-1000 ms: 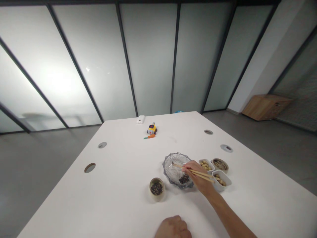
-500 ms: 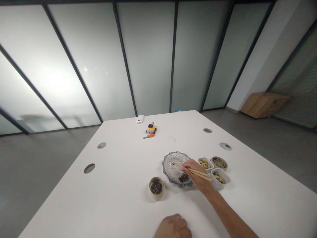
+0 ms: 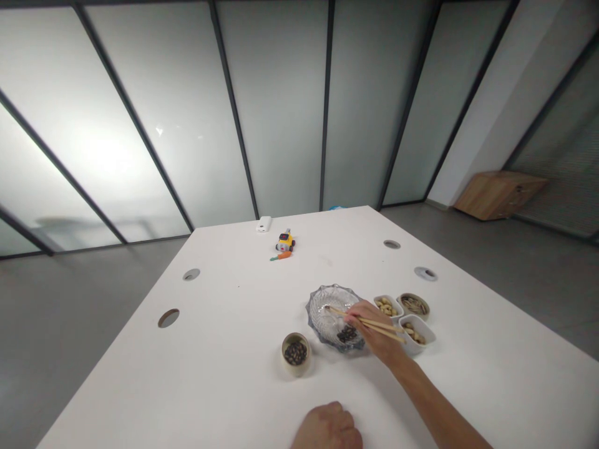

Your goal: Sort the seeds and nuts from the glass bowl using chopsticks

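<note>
Little moved: right hand (image 3: 370,313), clamping chopsticks (image 3: 392,328), overlaps plate (image 3: 321,321) beside bowls (image 3: 423,347), left hand (image 3: 327,427) curled.

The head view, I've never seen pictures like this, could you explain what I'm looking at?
There's no machine: these are a person's bare hands, seen from a camera worn on the head, looking forward and down. The right hand holds chopsticks over a glass plate with dark seeds on it; whether the tips grip anything is too small to tell. The left hand is at the bottom, fingers curled. On the white table, a small cup of similar seeds stands near the plate, and three small bowls of paler pieces cluster to its right. Farther back are a yellow toy vehicle, an orange carrot-shaped piece and a white object.
</note>
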`<act>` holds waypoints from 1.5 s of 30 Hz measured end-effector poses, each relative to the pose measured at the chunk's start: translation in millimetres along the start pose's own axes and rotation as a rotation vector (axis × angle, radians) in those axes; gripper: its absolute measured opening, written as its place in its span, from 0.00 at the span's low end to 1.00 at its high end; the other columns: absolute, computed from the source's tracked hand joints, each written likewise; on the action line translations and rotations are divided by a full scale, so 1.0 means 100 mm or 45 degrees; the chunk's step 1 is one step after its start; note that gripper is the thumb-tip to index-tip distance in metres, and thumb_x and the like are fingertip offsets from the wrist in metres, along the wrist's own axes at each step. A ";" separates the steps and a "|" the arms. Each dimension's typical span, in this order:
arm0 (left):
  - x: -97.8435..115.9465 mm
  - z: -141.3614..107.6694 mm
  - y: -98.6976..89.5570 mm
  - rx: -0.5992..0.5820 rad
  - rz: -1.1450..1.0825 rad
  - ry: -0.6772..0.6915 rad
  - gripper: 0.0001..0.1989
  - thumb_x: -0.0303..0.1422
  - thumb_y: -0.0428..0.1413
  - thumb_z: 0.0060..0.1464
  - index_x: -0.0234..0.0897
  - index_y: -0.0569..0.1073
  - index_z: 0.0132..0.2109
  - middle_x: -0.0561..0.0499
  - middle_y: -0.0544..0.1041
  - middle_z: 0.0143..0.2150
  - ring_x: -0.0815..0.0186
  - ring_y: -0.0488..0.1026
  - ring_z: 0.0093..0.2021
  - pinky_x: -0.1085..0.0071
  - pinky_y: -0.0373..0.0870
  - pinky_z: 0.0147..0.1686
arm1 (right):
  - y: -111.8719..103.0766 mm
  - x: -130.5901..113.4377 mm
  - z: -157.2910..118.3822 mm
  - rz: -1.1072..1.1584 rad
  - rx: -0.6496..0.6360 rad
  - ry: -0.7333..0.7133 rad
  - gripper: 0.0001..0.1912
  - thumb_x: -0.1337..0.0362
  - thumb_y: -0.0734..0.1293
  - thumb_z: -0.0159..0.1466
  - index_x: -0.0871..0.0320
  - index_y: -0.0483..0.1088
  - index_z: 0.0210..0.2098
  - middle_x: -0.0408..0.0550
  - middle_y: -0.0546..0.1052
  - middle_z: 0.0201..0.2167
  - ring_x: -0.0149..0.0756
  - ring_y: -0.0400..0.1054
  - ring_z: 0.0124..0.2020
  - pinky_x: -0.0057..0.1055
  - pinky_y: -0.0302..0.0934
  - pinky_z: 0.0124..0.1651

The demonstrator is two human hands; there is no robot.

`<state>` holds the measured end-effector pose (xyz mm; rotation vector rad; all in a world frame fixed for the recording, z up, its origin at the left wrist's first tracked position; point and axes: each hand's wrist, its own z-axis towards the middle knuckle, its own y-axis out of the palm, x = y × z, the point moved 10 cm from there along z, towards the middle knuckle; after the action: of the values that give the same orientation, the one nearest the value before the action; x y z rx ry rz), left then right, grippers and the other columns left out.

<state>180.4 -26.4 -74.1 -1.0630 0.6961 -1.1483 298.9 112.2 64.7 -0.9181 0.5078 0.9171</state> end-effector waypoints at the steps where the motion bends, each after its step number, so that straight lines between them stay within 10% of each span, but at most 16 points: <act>1: 0.00 0.00 0.01 0.001 0.001 -0.002 0.28 0.51 0.61 0.63 0.39 0.64 0.23 0.56 0.66 0.19 0.68 0.62 0.23 0.69 0.53 0.23 | 0.00 0.00 0.00 0.006 -0.001 0.003 0.21 0.45 0.65 0.69 0.52 0.76 0.30 0.47 0.80 0.31 0.41 0.74 0.35 0.36 0.70 0.40; 45: -0.01 -0.02 -0.04 0.053 -0.071 0.018 0.27 0.46 0.61 0.65 0.39 0.63 0.23 0.57 0.65 0.20 0.68 0.62 0.24 0.69 0.55 0.25 | -0.12 -0.01 -0.04 -0.192 -0.006 -0.009 0.22 0.44 0.62 0.71 0.52 0.74 0.32 0.46 0.77 0.28 0.39 0.71 0.31 0.35 0.67 0.36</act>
<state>177.1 -26.4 -71.3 -1.0453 0.6542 -1.2145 308.4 105.4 68.5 -0.9441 0.4243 0.7854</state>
